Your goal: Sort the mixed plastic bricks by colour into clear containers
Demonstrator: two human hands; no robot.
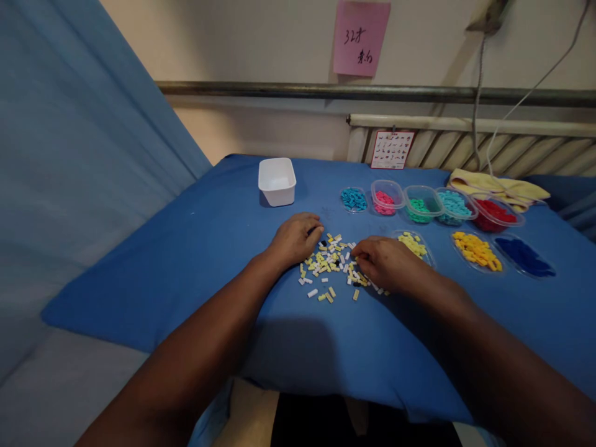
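Observation:
A loose pile of small toy building pieces, mostly white and pale yellow with a few black ones, lies spread on the blue cloth. My left hand rests at the pile's left edge, its fingers curled together; whatever they hold, if anything, is hidden. On the opposite side, my right hand reaches into the pile with thumb and fingers pinched together. I cannot make out what is between those fingertips. Just behind the right hand, and partly covered by it, is a shallow clear dish of pale yellow pieces.
A white plastic box stands at the back left. Clear tubs of blue, pink, green, turquoise and red pieces line the back right. Dishes of orange-yellow pieces and dark blue pieces sit before them. A yellow towel lies behind.

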